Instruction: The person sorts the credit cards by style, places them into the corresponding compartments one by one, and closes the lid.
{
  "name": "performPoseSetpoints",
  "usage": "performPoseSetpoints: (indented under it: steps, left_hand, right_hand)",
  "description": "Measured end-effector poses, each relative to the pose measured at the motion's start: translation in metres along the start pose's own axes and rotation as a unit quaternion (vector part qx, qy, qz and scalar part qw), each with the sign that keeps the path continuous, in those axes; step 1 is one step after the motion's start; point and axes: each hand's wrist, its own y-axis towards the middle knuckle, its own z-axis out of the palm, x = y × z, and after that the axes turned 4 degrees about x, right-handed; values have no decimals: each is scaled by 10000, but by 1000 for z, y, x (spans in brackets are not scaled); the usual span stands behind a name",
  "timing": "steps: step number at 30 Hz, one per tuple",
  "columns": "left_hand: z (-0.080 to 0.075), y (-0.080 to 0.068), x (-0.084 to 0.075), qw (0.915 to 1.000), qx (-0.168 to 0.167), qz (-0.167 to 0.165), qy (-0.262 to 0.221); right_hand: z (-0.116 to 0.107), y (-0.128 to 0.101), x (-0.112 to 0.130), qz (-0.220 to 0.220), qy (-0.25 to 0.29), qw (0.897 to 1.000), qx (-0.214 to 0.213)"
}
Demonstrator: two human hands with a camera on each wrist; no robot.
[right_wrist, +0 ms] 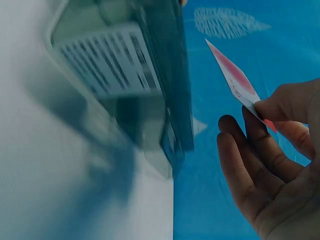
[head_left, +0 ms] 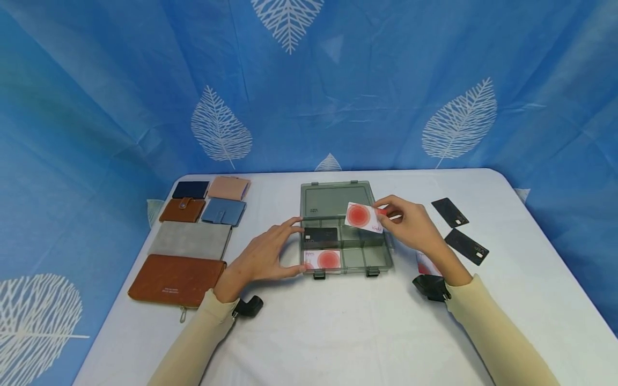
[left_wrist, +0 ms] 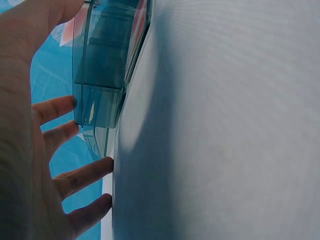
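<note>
A translucent green compartment box [head_left: 354, 258] lies with its lid [head_left: 337, 199] folded back on the white table. My left hand [head_left: 264, 254] steadies its left side, fingers spread, thumb at the front corner and fingertips along the edge; the left wrist view shows fingertips at the box wall [left_wrist: 102, 65]. Between thumb and fingers, my right hand [head_left: 407, 222] pinches a white card [head_left: 359, 215] with a red circle, raised over the box's right part. A black card [head_left: 321, 236] sits in the back left compartment. Another white-and-red card [head_left: 321, 259] occupies the front left one.
Two black cards [head_left: 450, 212] lie right of the box, and a white-and-red card [head_left: 427, 264] is partly hidden under my right wrist. At left are a brown zip wallet [head_left: 177, 280], a grey wallet [head_left: 190, 239], a blue wallet [head_left: 223, 212] and several other small wallets.
</note>
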Motion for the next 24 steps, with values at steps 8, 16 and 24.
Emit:
performPoseSetpoints:
  steps: [8, 16, 24]
  left_hand:
    - [-1, 0, 0, 10000, -10, 15, -23]
    - [-1, 2, -1, 10000, -30, 56, 3]
    - [-1, 0, 0, 9998, -89, 152, 83]
  right_hand:
    - [26, -5, 17, -356, 163, 9980, 506]
    - [46, -13, 38, -493, 167, 9941, 950]
    - [65, -19, 48, -617, 168, 9911, 1170]
